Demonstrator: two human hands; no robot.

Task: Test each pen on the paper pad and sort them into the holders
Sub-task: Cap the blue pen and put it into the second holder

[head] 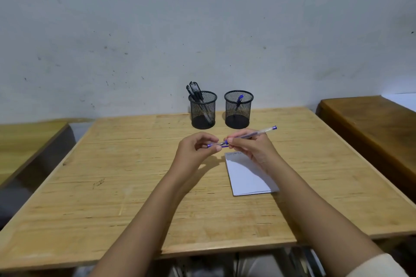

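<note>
Left hand: my view from the head camera shows the left hand (195,147) raised above the table, thumb and curled fingers pinched on a small blue plastic pen cap (212,145).
Right hand: the right hand (252,148) is closed round the front of a clear-barrelled pen with a blue end plug (256,133), fingertips near its writing end.
Pen: held in the air between the two hands, over the table and just behind the pad; the plugged end points up and to the right, the tip end meets the cap.
Cap seating: I cannot tell whether the cap is fully on the tip or partly off (the fingers cover the joint).
Pad: a small white paper notepad (247,177) lies flat on the table under the right wrist, with faint scribbles along its top edge.
Left holder: a black wire-mesh cylindrical pen holder (203,108) stands at the far edge, with several black-capped pens (195,92) leaning left in it.
Right holder: a matching black mesh holder (238,110) stands just beside the first, apart from it, with one blue-capped pen (240,99) inside.
Surface: a light wooden plank table (112,198) against a scuffed grey wall (202,18).
</note>
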